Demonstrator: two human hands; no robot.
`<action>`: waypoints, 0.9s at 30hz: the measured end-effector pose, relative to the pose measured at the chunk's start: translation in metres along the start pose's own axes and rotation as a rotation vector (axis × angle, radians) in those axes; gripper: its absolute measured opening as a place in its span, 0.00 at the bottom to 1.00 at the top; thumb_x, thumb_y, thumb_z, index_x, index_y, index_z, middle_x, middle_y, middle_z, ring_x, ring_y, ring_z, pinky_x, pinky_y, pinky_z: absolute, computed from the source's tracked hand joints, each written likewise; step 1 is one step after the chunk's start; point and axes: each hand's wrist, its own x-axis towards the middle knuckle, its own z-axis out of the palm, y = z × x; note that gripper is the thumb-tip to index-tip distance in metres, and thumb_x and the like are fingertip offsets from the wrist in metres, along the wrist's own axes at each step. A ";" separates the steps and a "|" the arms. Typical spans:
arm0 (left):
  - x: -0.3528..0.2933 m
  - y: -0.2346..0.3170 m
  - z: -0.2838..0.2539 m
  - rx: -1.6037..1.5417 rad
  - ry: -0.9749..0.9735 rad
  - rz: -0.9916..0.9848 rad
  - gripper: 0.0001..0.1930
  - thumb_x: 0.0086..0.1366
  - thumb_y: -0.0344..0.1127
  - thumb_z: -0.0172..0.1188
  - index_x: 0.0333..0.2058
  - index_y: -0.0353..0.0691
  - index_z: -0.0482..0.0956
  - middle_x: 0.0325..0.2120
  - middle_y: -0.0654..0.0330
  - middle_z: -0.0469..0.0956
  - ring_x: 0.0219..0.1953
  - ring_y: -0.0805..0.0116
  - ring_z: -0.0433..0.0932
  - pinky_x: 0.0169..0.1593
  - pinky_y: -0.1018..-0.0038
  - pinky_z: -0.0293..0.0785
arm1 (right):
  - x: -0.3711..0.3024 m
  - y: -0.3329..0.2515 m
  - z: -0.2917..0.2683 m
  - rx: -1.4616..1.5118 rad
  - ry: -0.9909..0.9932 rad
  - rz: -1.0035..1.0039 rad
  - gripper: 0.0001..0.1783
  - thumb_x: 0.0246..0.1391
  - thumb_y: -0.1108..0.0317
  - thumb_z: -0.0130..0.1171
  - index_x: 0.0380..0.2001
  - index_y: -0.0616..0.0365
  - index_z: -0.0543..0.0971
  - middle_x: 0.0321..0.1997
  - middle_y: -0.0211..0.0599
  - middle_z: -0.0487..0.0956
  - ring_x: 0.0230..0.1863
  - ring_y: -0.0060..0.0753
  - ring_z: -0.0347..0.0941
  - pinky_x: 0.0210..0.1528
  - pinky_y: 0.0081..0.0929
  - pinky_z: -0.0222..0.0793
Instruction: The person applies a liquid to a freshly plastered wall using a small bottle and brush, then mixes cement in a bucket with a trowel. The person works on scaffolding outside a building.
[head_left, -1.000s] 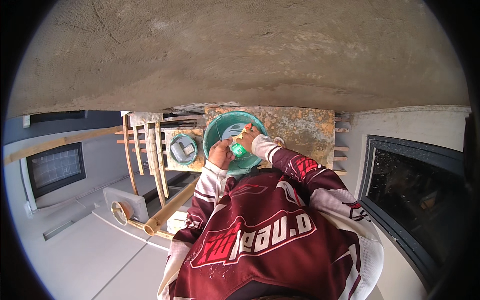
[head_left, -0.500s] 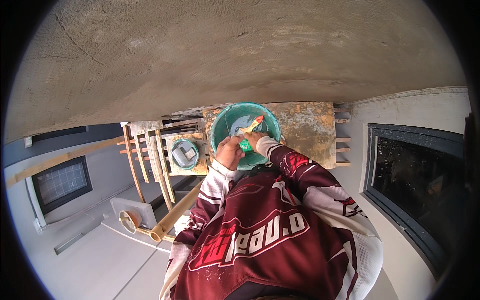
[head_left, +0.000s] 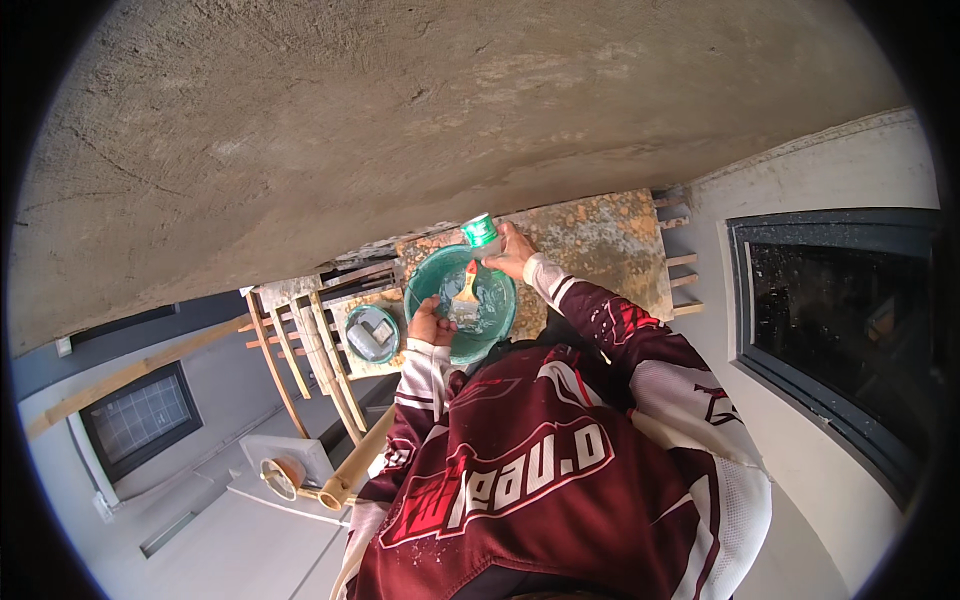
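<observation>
A green plastic bucket [head_left: 412, 290] stands in front of me, with watery liquid inside. In it rests a paintbrush [head_left: 467, 287] with a yellow and red handle, its bristle end toward me. My right hand [head_left: 515, 252] is over the bucket's far right side, closed around a small green-and-clear container [head_left: 480, 231] that looks tilted. At the bucket's near left side, my left hand [head_left: 430, 325] is closed with fingers curled; whatever is in it, if anything, is hidden.
A stained board platform [head_left: 600, 240] lies behind and right of the bucket. Left of it, a smaller bucket [head_left: 372, 334] holds a grey object. Wooden slats and a bamboo pole [head_left: 350, 470] are lower left. A rough plastered surface [head_left: 450, 110] spans above; a dark-framed window [head_left: 840, 320] is right.
My hands have separated. The right moved up and right with the green-and-clear container; the left moved down and left. The paintbrush now lies lower in the bucket.
</observation>
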 end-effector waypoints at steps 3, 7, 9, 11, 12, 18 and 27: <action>-0.007 0.002 -0.011 -0.028 0.012 0.069 0.09 0.58 0.38 0.54 0.35 0.43 0.72 0.14 0.67 0.57 0.14 0.72 0.61 0.20 0.69 0.66 | 0.022 0.000 -0.036 0.042 0.105 0.034 0.39 0.38 0.62 0.68 0.51 0.61 0.60 0.41 0.50 0.76 0.43 0.41 0.74 0.47 0.33 0.67; -0.015 0.010 -0.026 -0.049 0.076 0.075 0.08 0.58 0.40 0.54 0.35 0.46 0.71 0.16 0.69 0.59 0.14 0.74 0.60 0.22 0.70 0.64 | 0.019 0.001 -0.082 -0.177 0.305 0.003 0.38 0.38 0.65 0.68 0.51 0.59 0.59 0.38 0.45 0.76 0.41 0.40 0.74 0.45 0.33 0.68; -0.016 0.013 -0.040 -0.063 0.070 0.061 0.06 0.57 0.40 0.57 0.29 0.54 0.68 0.17 0.70 0.57 0.18 0.73 0.60 0.27 0.70 0.63 | 0.016 0.019 -0.101 -0.159 0.327 0.019 0.38 0.38 0.65 0.68 0.51 0.56 0.58 0.44 0.48 0.73 0.46 0.48 0.71 0.48 0.38 0.66; -0.015 0.014 -0.054 -0.082 0.121 0.058 0.07 0.56 0.40 0.57 0.30 0.53 0.67 0.18 0.69 0.58 0.18 0.73 0.60 0.27 0.70 0.63 | 0.009 0.042 -0.120 -0.164 0.377 0.011 0.37 0.39 0.66 0.67 0.51 0.54 0.58 0.46 0.49 0.72 0.48 0.52 0.70 0.48 0.40 0.66; -0.013 0.014 -0.061 -0.092 0.146 0.053 0.07 0.56 0.41 0.57 0.31 0.53 0.67 0.19 0.69 0.59 0.19 0.73 0.60 0.27 0.70 0.63 | 0.003 0.055 -0.128 -0.181 0.417 -0.007 0.36 0.39 0.67 0.66 0.50 0.54 0.58 0.45 0.49 0.72 0.47 0.52 0.70 0.48 0.40 0.66; -0.006 0.008 -0.091 -0.168 0.139 0.036 0.10 0.55 0.41 0.57 0.34 0.50 0.66 0.20 0.67 0.61 0.19 0.73 0.60 0.28 0.69 0.64 | -0.052 0.142 -0.197 -0.288 0.642 0.039 0.35 0.39 0.72 0.64 0.50 0.55 0.59 0.42 0.43 0.72 0.42 0.40 0.71 0.45 0.34 0.66; -0.019 -0.004 -0.077 -0.216 0.219 0.078 0.09 0.54 0.37 0.58 0.28 0.51 0.65 0.13 0.67 0.55 0.14 0.71 0.60 0.22 0.70 0.63 | -0.100 0.176 -0.279 -0.663 0.514 0.419 0.36 0.36 0.70 0.66 0.50 0.42 0.61 0.46 0.43 0.73 0.50 0.51 0.69 0.50 0.43 0.66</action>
